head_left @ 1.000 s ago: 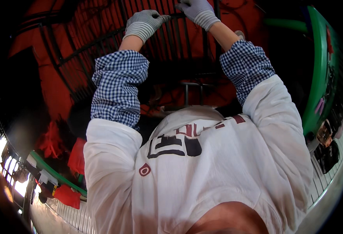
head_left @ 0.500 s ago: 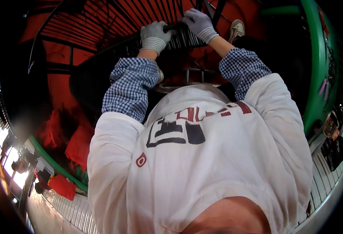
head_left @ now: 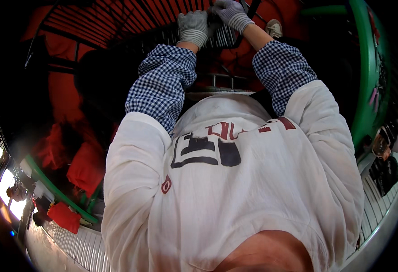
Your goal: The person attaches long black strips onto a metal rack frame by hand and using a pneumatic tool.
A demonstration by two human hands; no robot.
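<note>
A black slatted metal frame [head_left: 83, 28] spreads across the upper part of the view, with long thin bars running side by side. My left hand [head_left: 193, 28], in a grey knit glove, is closed at the frame's near edge, fingers curled away from view. Just right of it and slightly farther, my right hand [head_left: 229, 12] wears a pale lilac-grey glove and has its fingers bent together. Between the two hands is a dark, blurred piece [head_left: 214, 23]; its kind cannot be made out. Both hands' fingertips are hidden.
Red floor [head_left: 65, 106] shows beneath the frame. A green curved rail [head_left: 366, 68] holding small tools runs along the right. Red cloth [head_left: 86, 167] hangs at lower left beside another green rail [head_left: 56, 192]. A shoe [head_left: 274, 28] stands beyond my right forearm.
My left hand has moved right and farther away, closer to my right hand. My right hand has shifted slightly farther out. The frame sits a little higher and more to the left in view.
</note>
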